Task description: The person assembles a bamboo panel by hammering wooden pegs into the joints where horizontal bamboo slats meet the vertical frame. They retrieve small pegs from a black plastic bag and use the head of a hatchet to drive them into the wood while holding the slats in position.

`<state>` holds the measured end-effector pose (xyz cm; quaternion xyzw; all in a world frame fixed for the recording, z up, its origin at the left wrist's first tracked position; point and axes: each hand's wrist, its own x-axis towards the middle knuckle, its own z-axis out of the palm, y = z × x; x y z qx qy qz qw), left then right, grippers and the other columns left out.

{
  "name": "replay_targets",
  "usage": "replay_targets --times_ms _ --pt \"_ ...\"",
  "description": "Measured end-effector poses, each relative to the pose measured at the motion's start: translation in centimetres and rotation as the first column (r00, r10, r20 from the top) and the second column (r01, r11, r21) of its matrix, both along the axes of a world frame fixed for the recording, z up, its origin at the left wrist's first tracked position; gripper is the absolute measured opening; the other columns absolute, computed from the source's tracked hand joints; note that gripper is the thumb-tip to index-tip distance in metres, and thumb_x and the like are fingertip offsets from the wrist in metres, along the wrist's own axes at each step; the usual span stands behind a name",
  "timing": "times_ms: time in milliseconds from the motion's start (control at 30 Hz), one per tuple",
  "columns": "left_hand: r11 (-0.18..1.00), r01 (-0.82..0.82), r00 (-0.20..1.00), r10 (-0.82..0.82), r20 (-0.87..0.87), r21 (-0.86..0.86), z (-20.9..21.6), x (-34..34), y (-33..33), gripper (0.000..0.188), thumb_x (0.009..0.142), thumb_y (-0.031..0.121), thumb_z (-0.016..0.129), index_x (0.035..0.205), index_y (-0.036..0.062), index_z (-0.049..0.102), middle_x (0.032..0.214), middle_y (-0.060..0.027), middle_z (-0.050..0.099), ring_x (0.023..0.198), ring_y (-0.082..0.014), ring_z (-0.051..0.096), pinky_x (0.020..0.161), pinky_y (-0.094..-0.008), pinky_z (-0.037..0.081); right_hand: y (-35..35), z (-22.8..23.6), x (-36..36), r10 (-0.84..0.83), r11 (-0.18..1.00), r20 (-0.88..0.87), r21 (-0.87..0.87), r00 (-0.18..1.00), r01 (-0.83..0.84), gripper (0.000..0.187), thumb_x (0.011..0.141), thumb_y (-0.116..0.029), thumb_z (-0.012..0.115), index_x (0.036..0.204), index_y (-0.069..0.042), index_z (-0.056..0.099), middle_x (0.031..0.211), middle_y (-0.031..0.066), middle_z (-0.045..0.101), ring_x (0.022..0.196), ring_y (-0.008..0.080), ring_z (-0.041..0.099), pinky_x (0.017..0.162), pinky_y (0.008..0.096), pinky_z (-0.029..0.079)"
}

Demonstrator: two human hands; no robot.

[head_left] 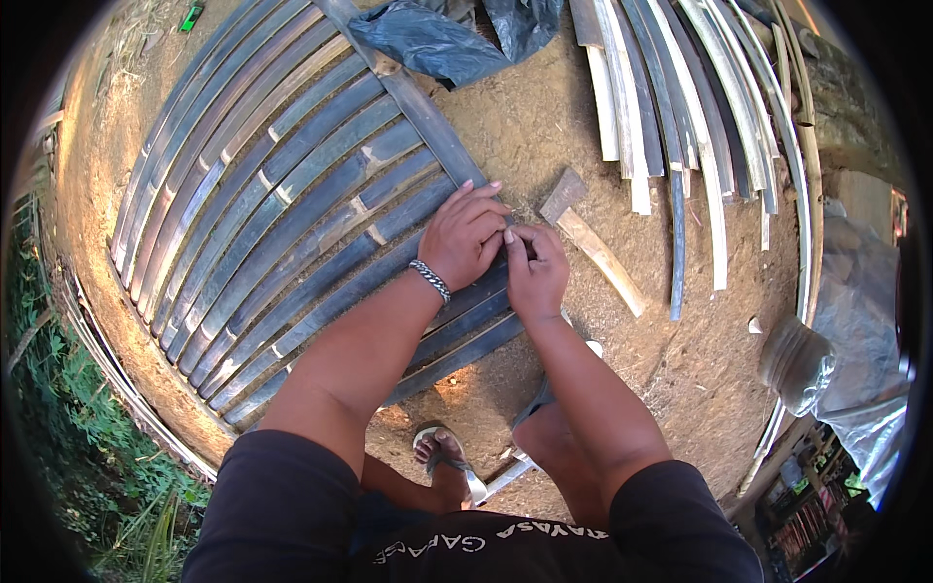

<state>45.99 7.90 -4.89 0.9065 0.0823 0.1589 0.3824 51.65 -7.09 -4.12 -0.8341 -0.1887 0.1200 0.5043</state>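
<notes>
Slatted panel (364, 155): left to centre, beneath both hands.
Left hand (465, 233): fingers bent over the panel's dark edge strip (432, 126); grip, cannot tell.
Right hand (537, 274): fingers curled, thumb near forefinger; anything pinched, cannot tell.
Hatchet (598, 255): on ground (671, 364), near right hand.
Loose strips (675, 228): upper right.

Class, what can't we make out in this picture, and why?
Head view: anything the left hand and right hand may pinch; covered by the hands themselves.
Head view: stretches of dark slats; the left forearm hides them.
Head view: far ends of several long strips; cut off by the top edge.
</notes>
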Motion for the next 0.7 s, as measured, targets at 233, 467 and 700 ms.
replay_targets --times_ms 233,467,700 --pt "1.000 -0.016 1.000 0.016 -0.014 -0.016 0.3 -0.1 0.0 0.010 0.085 0.010 0.080 0.086 0.0103 0.070 0.114 -0.0019 0.073 0.134 -0.0271 0.061 0.120 -0.0524 0.041 -2.5 1.4 1.8 -0.108 0.994 -0.263 -0.015 0.959 0.108 0.029 0.092 -0.011 0.080 0.117 0.000 0.070 0.108 0.0147 0.068 0.084 0.0208 0.067 0.072 0.0323 0.057" --pt "0.999 -0.027 1.000 0.026 -0.010 -0.037 0.3 0.0 -0.1 0.010 0.085 0.010 0.081 0.084 0.0092 0.071 0.112 -0.0021 0.074 0.134 -0.0266 0.062 0.120 -0.0529 0.041 -10.2 1.1 6.9 0.277 0.769 0.286 -0.639 0.917 -0.033 0.045 0.090 -0.021 0.080 0.131 -0.011 0.065 0.130 0.0155 0.060 0.123 0.0346 0.055 0.108 0.0477 0.045" --pt "0.999 -0.020 1.000 0.020 -0.002 -0.033 0.4 0.1 0.0 0.010 0.085 0.010 0.081 0.082 0.0090 0.071 0.112 -0.0022 0.074 0.134 -0.0267 0.062 0.120 -0.0526 0.041 -11.2 3.1 8.1 0.244 0.641 -0.114 -0.726 0.963 -0.249 0.048 0.087 -0.028 0.082 0.126 -0.009 0.063 0.122 0.0174 0.062 0.112 0.0362 0.061 0.099 0.0442 0.050"
